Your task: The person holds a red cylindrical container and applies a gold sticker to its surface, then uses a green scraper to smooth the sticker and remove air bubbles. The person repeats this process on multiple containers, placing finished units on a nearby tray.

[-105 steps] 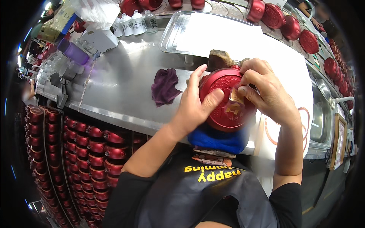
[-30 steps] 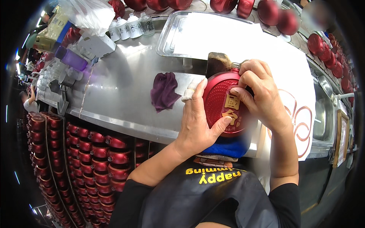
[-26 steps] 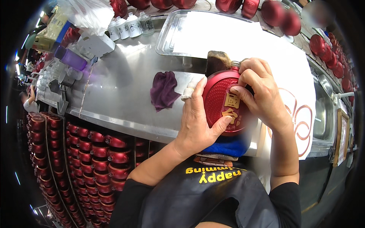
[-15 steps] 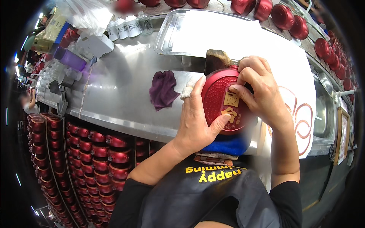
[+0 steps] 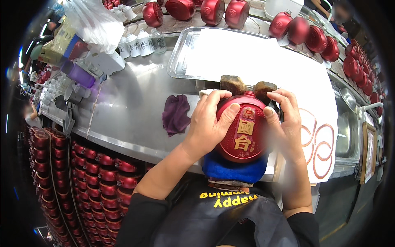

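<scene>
A round, flat red bottle (image 5: 247,140) with raised gold lettering lies face up, its short neck pointing away from me. My left hand (image 5: 207,125) grips its left rim, with the thumb on the face near the upper edge. On the right rim is my right hand (image 5: 288,119), its thumb likewise on the face and its fingers curled behind. A folded blue cloth (image 5: 234,168) supports the bottle's near end. Two worn brown blocks, a left one (image 5: 232,84) and a right one (image 5: 264,87), flank the neck. Something white, perhaps a wrap, shows by my left fingers.
Left of the bottle a crumpled purple cloth (image 5: 176,115) lies on the steel counter (image 5: 131,94). Behind are a metal tray (image 5: 176,61) with white sheets and a row of small bottles (image 5: 140,44). Red bottles line a conveyor (image 5: 255,25); more fill racks (image 5: 103,177) at lower left.
My right hand has shifted from the lettering to the right rim, and its thumb now rests near the top. The bottle has turned slightly so its lettering stands straighter. My view has tilted.
</scene>
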`<state>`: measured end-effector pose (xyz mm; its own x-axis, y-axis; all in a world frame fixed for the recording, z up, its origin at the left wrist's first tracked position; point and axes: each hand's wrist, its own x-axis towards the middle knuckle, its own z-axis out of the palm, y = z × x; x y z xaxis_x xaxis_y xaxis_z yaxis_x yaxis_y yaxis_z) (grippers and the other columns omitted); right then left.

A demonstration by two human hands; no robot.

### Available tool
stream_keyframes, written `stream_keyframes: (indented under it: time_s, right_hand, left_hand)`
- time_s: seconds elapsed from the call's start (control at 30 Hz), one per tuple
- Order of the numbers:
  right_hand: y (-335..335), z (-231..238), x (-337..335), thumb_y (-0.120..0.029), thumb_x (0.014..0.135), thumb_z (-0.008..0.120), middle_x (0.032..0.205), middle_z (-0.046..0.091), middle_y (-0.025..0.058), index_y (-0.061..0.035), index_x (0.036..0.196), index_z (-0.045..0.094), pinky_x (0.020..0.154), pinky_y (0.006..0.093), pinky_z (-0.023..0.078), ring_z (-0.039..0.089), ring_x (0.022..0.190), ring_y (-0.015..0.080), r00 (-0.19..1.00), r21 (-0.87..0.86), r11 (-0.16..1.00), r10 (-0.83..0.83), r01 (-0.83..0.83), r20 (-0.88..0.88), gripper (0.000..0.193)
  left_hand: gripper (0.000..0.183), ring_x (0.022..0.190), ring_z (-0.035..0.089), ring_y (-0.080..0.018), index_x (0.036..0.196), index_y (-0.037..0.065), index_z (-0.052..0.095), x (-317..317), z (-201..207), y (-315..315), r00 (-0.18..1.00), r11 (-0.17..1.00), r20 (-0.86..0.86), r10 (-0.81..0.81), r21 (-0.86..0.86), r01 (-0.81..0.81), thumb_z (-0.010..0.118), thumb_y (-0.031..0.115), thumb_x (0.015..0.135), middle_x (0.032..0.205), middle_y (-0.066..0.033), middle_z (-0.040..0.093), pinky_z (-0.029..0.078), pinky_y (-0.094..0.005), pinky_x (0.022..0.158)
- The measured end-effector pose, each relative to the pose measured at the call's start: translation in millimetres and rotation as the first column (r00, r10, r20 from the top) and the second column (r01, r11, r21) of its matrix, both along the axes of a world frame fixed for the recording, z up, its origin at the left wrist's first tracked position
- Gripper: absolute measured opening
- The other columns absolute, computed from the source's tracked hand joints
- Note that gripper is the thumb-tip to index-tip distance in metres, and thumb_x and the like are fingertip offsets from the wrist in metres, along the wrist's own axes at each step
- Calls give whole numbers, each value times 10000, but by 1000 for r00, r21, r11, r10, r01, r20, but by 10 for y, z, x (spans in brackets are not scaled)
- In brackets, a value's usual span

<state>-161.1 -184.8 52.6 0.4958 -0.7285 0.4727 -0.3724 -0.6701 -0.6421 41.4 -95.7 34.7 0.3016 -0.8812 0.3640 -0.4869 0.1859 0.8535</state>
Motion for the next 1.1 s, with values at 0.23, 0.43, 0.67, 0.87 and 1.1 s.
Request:
stream_keyframes:
  time_s: [0.23, 0.43, 0.67, 0.87, 1.1]
  right_hand:
    - [28, -21, 83, -341, 893, 803, 1171, 564, 193, 45, 1147, 659, 970, 443, 468, 559, 1126, 361, 999, -7, 1000, -29, 28, -37, 484]
    - [84, -40, 133, -355, 840, 844, 1148, 541, 183, 39, 1109, 670, 960, 446, 465, 547, 1106, 358, 991, -37, 995, -91, 88, -93, 508]
    - [71, -49, 135, -337, 820, 857, 1163, 533, 185, 35, 1092, 673, 962, 450, 466, 546, 1109, 364, 994, 31, 996, -75, 78, -74, 496]
    - [94, -26, 148, -335, 810, 865, 1164, 526, 184, 37, 1101, 675, 962, 448, 467, 535, 1129, 365, 981, -45, 993, -115, 109, -157, 510]
    - [79, -11, 130, -347, 808, 865, 1169, 524, 187, 46, 1114, 671, 979, 449, 462, 530, 1136, 364, 991, 19, 997, -68, 71, -115, 534]
  left_hand:
    - [402, 984, 614, -349, 1154, -11, 620, 24, 95, -35, 996, 997, 85, -26, 69, 20, 675, 361, 1013, 1040, -202, 644, 505, -421, 883]
    - [408, 1019, 601, -353, 1176, -22, 609, 0, 47, -20, 998, 999, 55, -32, 27, 31, 644, 358, 1032, 1059, -216, 636, 494, -422, 913]
    - [398, 1014, 593, -350, 1181, -24, 602, -1, 15, -15, 999, 999, 35, -34, 12, 34, 645, 342, 1033, 1067, -215, 622, 495, -421, 910]
    - [388, 1011, 585, -346, 1181, -22, 599, -13, -1, -32, 998, 999, 47, -36, 0, 36, 650, 332, 1031, 1066, -211, 614, 496, -423, 904]
    - [387, 1007, 590, -349, 1179, -23, 600, -16, -9, -30, 998, 1000, 53, -25, -10, 25, 661, 326, 1023, 1066, -212, 617, 493, -426, 903]
